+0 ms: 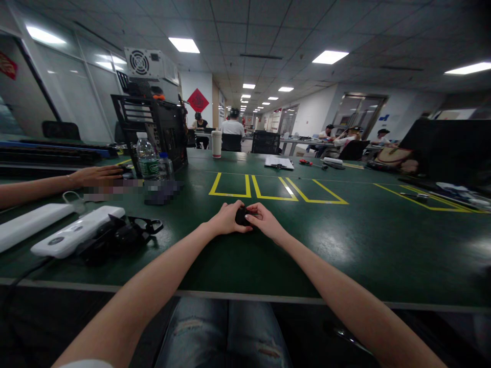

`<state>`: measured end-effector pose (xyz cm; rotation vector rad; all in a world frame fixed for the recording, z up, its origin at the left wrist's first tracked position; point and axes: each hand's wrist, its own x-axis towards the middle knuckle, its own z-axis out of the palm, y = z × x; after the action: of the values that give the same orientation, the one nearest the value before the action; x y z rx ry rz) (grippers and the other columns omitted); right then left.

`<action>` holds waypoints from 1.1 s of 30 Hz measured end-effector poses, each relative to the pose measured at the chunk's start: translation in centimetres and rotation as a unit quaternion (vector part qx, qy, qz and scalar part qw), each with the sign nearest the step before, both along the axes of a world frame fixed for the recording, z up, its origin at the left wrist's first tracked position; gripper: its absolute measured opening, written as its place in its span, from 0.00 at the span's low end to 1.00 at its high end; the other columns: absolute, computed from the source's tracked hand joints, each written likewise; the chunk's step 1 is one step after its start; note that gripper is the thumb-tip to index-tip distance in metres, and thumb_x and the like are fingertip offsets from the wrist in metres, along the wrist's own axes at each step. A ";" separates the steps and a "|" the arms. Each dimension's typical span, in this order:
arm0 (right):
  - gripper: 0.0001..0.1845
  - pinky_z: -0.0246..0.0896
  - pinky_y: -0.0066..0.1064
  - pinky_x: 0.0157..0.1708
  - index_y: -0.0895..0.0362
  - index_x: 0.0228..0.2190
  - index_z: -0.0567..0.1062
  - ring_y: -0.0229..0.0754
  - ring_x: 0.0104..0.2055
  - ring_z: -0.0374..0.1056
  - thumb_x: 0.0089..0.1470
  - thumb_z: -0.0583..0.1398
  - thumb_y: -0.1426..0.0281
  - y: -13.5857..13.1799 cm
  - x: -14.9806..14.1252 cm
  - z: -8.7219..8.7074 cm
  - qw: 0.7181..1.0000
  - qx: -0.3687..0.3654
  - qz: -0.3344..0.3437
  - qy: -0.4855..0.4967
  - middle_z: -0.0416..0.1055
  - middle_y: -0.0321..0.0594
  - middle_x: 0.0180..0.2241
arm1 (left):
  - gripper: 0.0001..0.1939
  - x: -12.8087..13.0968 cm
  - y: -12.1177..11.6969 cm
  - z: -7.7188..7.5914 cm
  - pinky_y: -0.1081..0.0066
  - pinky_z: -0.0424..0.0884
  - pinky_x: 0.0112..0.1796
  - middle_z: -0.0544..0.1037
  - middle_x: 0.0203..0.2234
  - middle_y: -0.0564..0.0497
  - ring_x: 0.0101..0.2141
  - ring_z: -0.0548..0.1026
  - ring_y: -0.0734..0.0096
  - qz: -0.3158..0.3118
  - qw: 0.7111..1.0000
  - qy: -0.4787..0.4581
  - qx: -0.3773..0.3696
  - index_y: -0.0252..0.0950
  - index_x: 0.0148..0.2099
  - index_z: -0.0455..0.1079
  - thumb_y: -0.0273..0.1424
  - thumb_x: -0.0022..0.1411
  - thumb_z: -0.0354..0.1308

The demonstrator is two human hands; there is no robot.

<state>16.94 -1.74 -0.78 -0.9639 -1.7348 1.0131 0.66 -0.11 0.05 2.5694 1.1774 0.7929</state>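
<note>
My left hand (226, 219) is closed around a small black round object (241, 216) just above the green table (238, 266). I cannot make out its exact kind. My right hand (264, 221) meets it from the other side, thumb and fingers pinched at the object's right edge. Much of the object is hidden by the fingers of both hands. Just beyond my hands, yellow tape outlines (230, 194) mark the tabletop.
To the left are a white power strip (80, 232), a black strapped item (115, 235), a water bottle (148, 158) and an open computer case (164, 133). Another person's hand (95, 175) rests there. Farther back stand a white cup (217, 144), a clipboard (279, 163) and a red screwdriver (306, 162).
</note>
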 end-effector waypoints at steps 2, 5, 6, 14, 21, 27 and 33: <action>0.16 0.60 0.37 0.41 0.58 0.38 0.64 0.39 0.40 0.64 0.44 0.57 0.67 -0.1 0.0 0.1 1.000 -0.022 -0.010 -0.011 0.64 0.41 0.38 | 0.30 0.0 0.0 0.0 0.62 0.58 0.40 0.68 0.36 0.49 0.36 0.67 0.61 -0.002 1.000 0.000 0.001 0.37 0.42 0.58 0.47 0.39 0.58; 0.16 0.61 0.37 0.39 0.58 0.38 0.64 0.40 0.38 0.65 0.44 0.58 0.67 -0.4 0.1 0.2 0.999 -0.041 0.003 -0.021 0.65 0.42 0.39 | 0.30 -0.1 0.1 -0.1 0.62 0.59 0.39 0.68 0.35 0.49 0.35 0.67 0.61 -0.018 1.000 -0.001 0.014 0.37 0.42 0.57 0.49 0.40 0.57; 0.16 0.61 0.37 0.39 0.57 0.37 0.64 0.40 0.38 0.65 0.44 0.58 0.67 -0.4 0.1 0.3 0.999 -0.039 0.012 -0.017 0.65 0.41 0.38 | 0.30 -0.2 0.1 -0.1 0.62 0.58 0.40 0.68 0.35 0.49 0.35 0.67 0.62 -0.022 1.000 -0.001 0.018 0.37 0.42 0.57 0.49 0.40 0.56; 0.10 0.61 0.35 0.39 0.58 0.32 0.64 0.38 0.37 0.64 0.45 0.57 0.68 -0.7 -0.1 0.8 1.000 -0.004 0.020 0.011 0.65 0.38 0.34 | 0.30 -0.2 0.0 -0.1 0.62 0.58 0.40 0.68 0.36 0.49 0.36 0.67 0.61 -0.013 1.000 0.003 0.014 0.37 0.43 0.57 0.49 0.41 0.56; 0.16 0.61 0.37 0.38 0.58 0.37 0.64 0.40 0.38 0.64 0.45 0.57 0.66 -0.6 0.1 0.5 0.999 -0.047 0.009 -0.024 0.65 0.41 0.38 | 0.31 -0.2 0.3 -0.3 0.64 0.60 0.37 0.68 0.36 0.48 0.36 0.67 0.61 -0.015 1.000 0.008 0.015 0.37 0.43 0.56 0.50 0.40 0.55; 0.11 0.61 0.34 0.39 0.57 0.31 0.63 0.37 0.36 0.65 0.43 0.58 0.69 -0.5 0.0 0.5 0.999 -0.014 0.034 0.020 0.65 0.37 0.32 | 0.30 -0.1 0.3 -0.4 0.63 0.58 0.40 0.68 0.35 0.49 0.36 0.68 0.62 -0.010 1.000 0.004 0.027 0.37 0.43 0.57 0.49 0.40 0.56; 0.15 0.59 0.36 0.42 0.58 0.36 0.64 0.40 0.41 0.64 0.44 0.58 0.69 -0.6 0.0 0.8 0.999 -0.036 -0.002 0.001 0.65 0.41 0.38 | 0.30 -0.1 0.2 -0.3 0.64 0.59 0.39 0.68 0.36 0.49 0.36 0.68 0.61 -0.011 1.000 0.009 0.020 0.37 0.43 0.57 0.49 0.40 0.56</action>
<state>16.90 -2.33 0.01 -1.0111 -1.7050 1.0788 0.52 0.14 -0.27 2.6227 1.1465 0.7985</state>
